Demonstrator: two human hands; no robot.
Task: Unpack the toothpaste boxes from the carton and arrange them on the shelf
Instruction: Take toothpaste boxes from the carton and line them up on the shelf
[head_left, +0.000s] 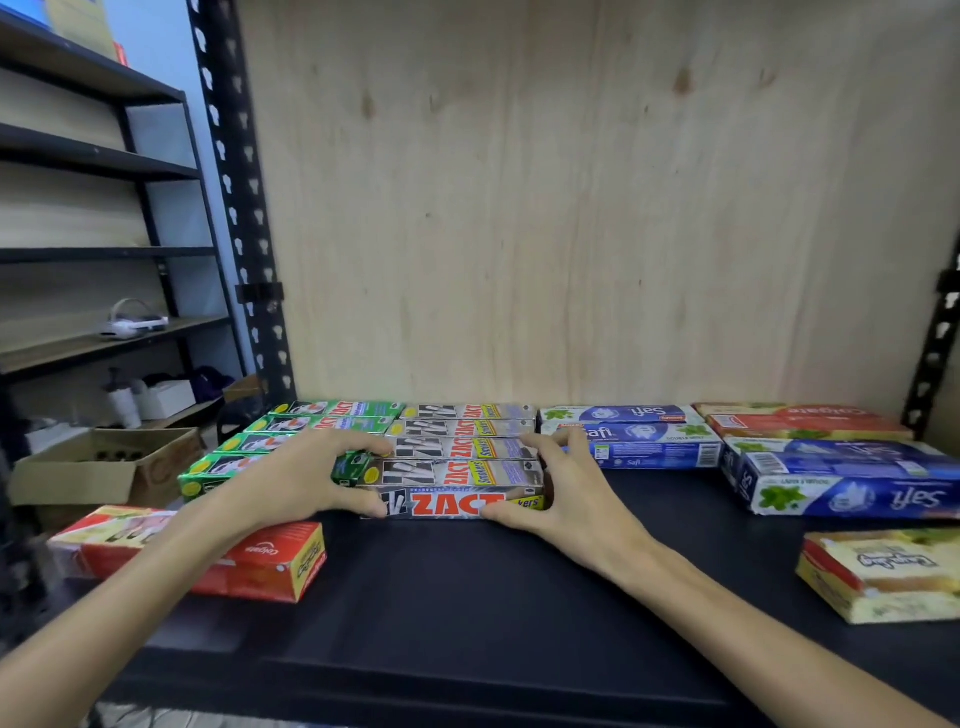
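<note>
On the black shelf (467, 597), a row of grey ZACT toothpaste boxes runs back to the plywood wall. My left hand (291, 483) and my right hand (566, 488) grip the two ends of the nearest grey ZACT box (457, 486), thumbs on its front face. Green ZACT boxes (311, 426) lie in a row just left of it, partly hidden by my left hand. Blue Safi boxes (628, 436) sit to the right. Further right are more Safi boxes (841, 478) and red Colgate boxes (800, 421).
A red Colgate box (208, 556) lies under my left forearm at the shelf's left front. A yellow Colgate box (883, 577) sits at the right front. An open cardboard carton (104, 467) stands beyond the shelf's left end. Black uprights (244, 234) frame the shelf.
</note>
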